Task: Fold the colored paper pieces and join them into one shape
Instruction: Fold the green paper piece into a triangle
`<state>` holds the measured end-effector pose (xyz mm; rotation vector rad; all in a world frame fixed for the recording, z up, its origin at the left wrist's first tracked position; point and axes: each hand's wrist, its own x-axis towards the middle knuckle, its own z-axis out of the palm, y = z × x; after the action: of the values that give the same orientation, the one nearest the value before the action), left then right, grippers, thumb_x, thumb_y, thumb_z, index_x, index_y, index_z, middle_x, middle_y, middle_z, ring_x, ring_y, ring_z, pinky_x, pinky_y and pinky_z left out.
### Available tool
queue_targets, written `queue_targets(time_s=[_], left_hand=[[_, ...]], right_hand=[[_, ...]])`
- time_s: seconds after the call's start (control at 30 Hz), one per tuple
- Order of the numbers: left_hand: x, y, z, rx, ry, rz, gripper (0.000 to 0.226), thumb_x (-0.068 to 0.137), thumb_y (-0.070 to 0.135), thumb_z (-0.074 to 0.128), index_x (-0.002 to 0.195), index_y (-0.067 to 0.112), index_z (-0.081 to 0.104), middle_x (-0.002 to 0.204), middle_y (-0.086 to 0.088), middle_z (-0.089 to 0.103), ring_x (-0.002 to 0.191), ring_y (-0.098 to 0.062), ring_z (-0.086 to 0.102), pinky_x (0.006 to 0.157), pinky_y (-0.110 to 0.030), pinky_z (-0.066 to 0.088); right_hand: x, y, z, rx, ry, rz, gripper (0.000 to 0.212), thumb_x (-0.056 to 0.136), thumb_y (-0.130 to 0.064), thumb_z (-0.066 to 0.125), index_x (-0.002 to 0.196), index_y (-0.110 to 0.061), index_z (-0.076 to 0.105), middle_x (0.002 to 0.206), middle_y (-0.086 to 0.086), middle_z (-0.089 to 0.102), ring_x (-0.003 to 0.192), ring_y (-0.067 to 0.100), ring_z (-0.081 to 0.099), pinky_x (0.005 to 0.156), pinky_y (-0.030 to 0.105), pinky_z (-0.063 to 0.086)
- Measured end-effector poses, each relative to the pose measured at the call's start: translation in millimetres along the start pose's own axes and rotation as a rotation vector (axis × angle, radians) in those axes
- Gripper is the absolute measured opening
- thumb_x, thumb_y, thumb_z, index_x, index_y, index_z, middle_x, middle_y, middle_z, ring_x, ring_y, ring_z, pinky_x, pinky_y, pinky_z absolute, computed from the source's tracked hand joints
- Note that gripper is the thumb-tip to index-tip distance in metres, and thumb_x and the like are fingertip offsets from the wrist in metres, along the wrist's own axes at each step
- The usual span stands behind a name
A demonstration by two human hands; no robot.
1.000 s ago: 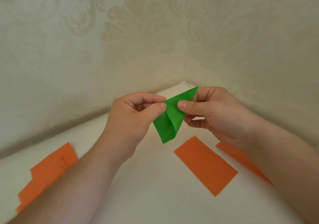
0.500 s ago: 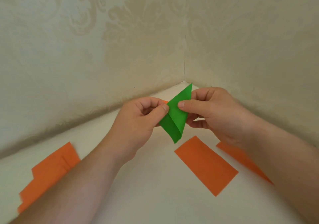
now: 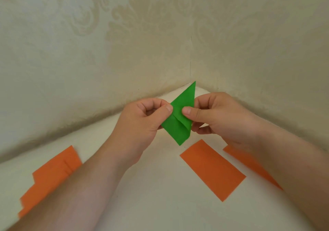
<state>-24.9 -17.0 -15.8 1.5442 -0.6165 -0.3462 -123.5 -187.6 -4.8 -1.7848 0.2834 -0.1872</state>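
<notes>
Pinching a folded green paper [image 3: 179,122] between them, the left hand [image 3: 142,122] and right hand [image 3: 219,116] hold it above the white table [image 3: 160,186] near the far corner, thumbs pressed on its face. Orange paper strips lie below: a stack [image 3: 51,175] at left, one [image 3: 212,170] just right of centre, another [image 3: 249,164] under the right wrist.
</notes>
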Motion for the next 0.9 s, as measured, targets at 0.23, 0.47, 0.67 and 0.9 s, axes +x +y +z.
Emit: queue_targets(time_s=[0.23,0.47,0.67,0.9], left_hand=[[1.7,0.5,-2.6,0.033,0.055,0.019,0.013,0.095,0.011,0.07,0.085,0.011,0.076,0.081,-0.008,0.076,0.076,-0.019,0.07,0.085,-0.042,0.061],[3.4,1.4,-2.8,0.005,0.118,0.047,0.013,0.097,0.011,0.067,0.086,0.009,0.074,0.082,-0.011,0.076,0.076,-0.02,0.071,0.085,-0.041,0.062],[3.5,-0.1,-2.6,0.015,0.135,0.045,0.011,0.096,0.013,0.068,0.089,0.007,0.075,0.086,-0.014,0.077,0.079,-0.022,0.071,0.09,-0.045,0.062],[3.7,0.9,-2.9,-0.013,0.151,0.052,0.014,0.099,0.011,0.065,0.088,0.006,0.073,0.081,-0.009,0.076,0.075,-0.018,0.07,0.081,-0.035,0.063]], right_hand=[[1.8,4.1,1.5,-0.085,-0.045,0.005,0.028,0.097,-0.026,0.069,0.095,0.002,0.071,0.085,0.017,0.072,0.071,0.012,0.067,0.082,0.04,0.06],[-1.1,2.3,1.7,-0.151,-0.071,-0.034,0.022,0.098,-0.027,0.066,0.079,-0.021,0.074,0.078,-0.005,0.075,0.071,0.009,0.069,0.079,0.036,0.06],[-3.5,2.3,7.2,-0.24,-0.096,-0.028,0.028,0.107,-0.023,0.05,0.084,-0.019,0.066,0.078,-0.003,0.074,0.071,0.012,0.069,0.074,0.036,0.057],[-7.6,-1.5,5.3,-0.196,-0.167,-0.041,0.024,0.105,-0.025,0.054,0.085,-0.02,0.064,0.089,-0.001,0.077,0.071,0.013,0.068,0.064,0.024,0.053]])
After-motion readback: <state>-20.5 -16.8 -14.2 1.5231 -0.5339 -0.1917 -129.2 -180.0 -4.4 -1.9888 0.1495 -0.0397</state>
